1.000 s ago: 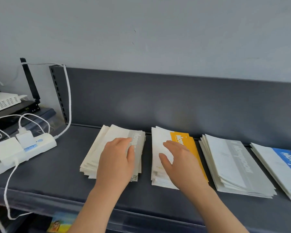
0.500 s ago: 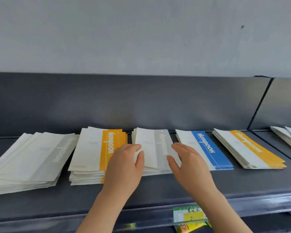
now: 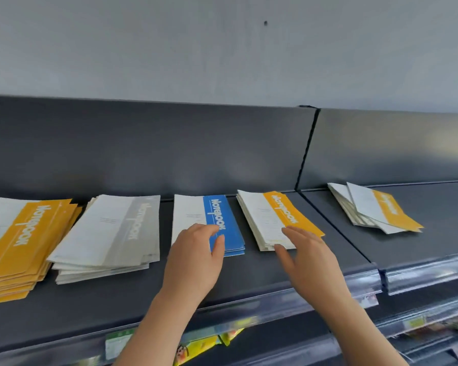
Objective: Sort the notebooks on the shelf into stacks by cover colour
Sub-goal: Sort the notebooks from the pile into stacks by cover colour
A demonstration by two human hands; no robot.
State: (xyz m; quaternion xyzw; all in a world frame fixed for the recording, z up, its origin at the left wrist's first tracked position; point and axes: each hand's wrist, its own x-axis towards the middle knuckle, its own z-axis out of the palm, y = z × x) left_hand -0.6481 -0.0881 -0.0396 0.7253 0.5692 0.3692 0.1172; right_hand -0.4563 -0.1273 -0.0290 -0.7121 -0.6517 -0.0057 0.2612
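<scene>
Several stacks of notebooks lie in a row on the dark shelf (image 3: 249,270). From the left: a thick orange-banded stack (image 3: 21,241), a grey-banded stack (image 3: 111,231), a thin blue-banded stack (image 3: 222,220), an orange-banded stack (image 3: 273,215), and a loose orange-topped pile (image 3: 376,207) on the neighbouring shelf section. My left hand (image 3: 196,257) lies flat on the near end of the blue stack, fingers relaxed. My right hand (image 3: 307,257) hovers at the near end of the orange stack, its fingers spread and touching the near corner.
A dark back panel (image 3: 169,143) rises behind the stacks, with a seam (image 3: 306,149) between shelf sections. A clear price rail (image 3: 275,305) runs along the front edge. Colourful packets (image 3: 196,347) hang on the level below.
The view has swung right along the shelf. My hands have moved from the orange and grey stacks to the blue stack and the orange stack beside it.
</scene>
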